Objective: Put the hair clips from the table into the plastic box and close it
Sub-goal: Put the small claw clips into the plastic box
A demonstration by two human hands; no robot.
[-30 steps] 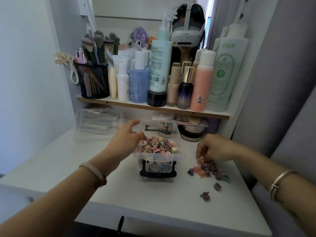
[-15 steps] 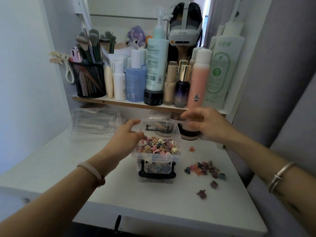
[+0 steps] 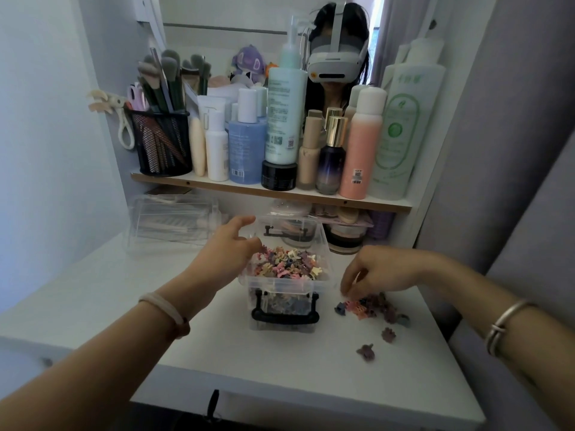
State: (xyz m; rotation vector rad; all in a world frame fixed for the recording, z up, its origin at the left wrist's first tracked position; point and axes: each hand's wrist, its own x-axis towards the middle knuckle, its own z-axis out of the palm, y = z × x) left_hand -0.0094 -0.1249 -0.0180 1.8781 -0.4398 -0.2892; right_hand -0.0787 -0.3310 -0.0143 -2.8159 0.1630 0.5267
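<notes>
Pink, purple and beige hair clips (image 3: 287,265) fill the clear, black-handled plastic box (image 3: 284,301).

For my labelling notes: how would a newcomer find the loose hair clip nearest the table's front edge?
Start at the clear plastic box with the black handle on the white table. To its right lies a pile of small clips. The mauve flower-shaped clip lies alone, nearest the front edge.

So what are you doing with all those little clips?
A person is tidying hair clips into a clear box. The left hand steadies the box, which is open and already heaped with clips. The right hand reaches down to the pile on the table beside the box. Two loose clips lie nearer the table's front edge.
</notes>
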